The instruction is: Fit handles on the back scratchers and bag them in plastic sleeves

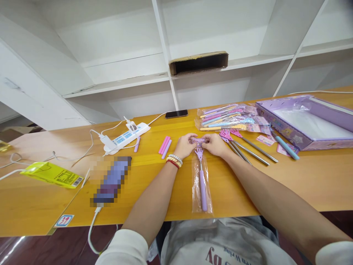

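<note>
My left hand (185,146) and my right hand (216,144) pinch the two ends of a small purple printed card (198,140) at the top of a clear plastic bag (196,191). Inside that bag lies a purple back scratcher (203,187) with a hand-shaped head, its handle toward me. Just right of my right hand are several loose scratcher rods with pink and purple heads (225,134). To the left of my left hand lie pink and purple handle tubes (166,149).
Bagged back scratchers (228,117) are piled behind my right hand, beside a purple display box (306,144). A blue handle (286,147) rests near loose cards (265,140). On the left are a power strip (127,137), cables, a blurred phone (113,180) and a yellow packet (52,174).
</note>
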The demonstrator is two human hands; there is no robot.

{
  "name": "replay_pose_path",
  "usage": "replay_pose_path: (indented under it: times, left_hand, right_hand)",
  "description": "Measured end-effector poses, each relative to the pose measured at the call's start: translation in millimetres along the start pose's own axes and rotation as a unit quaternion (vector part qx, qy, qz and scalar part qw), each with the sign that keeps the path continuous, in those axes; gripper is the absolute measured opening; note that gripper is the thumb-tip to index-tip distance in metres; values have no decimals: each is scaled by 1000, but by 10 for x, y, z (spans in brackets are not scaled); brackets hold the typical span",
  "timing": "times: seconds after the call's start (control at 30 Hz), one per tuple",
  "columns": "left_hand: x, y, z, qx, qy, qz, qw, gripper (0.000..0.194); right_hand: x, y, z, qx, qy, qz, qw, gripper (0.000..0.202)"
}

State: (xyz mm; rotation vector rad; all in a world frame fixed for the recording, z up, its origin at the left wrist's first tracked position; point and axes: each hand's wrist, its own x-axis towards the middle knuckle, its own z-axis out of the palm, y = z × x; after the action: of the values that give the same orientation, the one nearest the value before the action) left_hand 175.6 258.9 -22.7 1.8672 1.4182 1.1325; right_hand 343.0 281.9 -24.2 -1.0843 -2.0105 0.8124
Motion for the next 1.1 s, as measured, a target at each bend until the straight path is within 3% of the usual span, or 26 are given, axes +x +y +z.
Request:
replay_pose_path:
  times: [0.2, 0.47, 0.73, 0.97, 1.1]
  left_hand:
    - [27, -70, -16, -90, -40, -10, 995, 46]
    - [2, -19, 26, 15, 4, -2, 1000, 44]
    - [37, -137, 15, -60, -23, 9, 998, 46]
    - [11, -59, 48, 23, 1, 0, 1000, 50]
    - [23, -91, 54, 3, -3, 0, 1000, 48]
  right_hand:
    - [22, 43, -24, 38, -17, 18, 999, 20]
    - [2, 2, -3, -27, 11, 9, 1000, 18]
    - [27, 47, -37, -6, -18, -1, 1000, 20]
    - [1, -7, -14, -30, 11, 6, 999, 17]
    - [4, -5, -29, -8, -7, 0, 1000, 17]
